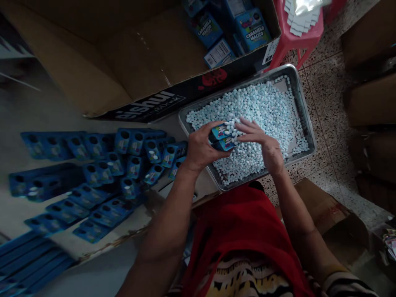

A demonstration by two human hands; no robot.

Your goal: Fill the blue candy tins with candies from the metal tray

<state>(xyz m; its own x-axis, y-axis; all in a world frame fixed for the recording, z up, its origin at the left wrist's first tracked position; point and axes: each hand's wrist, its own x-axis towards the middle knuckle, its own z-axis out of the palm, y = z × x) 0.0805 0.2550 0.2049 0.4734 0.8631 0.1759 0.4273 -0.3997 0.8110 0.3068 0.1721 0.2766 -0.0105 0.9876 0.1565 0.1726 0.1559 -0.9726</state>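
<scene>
- The left hand [199, 146] clasps two blue boxes [221, 138] together, thumb and fingers pressed along their outer sides.
- Pale candies [260, 101] are heaped at the ends of those boxes, above the tray.
- The right hand [266, 144] has its fingers loosely spread beside that heap; in this dim light, whether the fingertips touch any candies is hard to tell.
- Beneath both hands, a metal tray [306, 109] holds a broad layer of the same candies.
- Left of it, rows of blue containers [134, 167] stand on a table [18, 210].
- Beyond the tray, a large cardboard box [130, 57] contains blue packs [253, 31], next to a pink stool [305, 41].
</scene>
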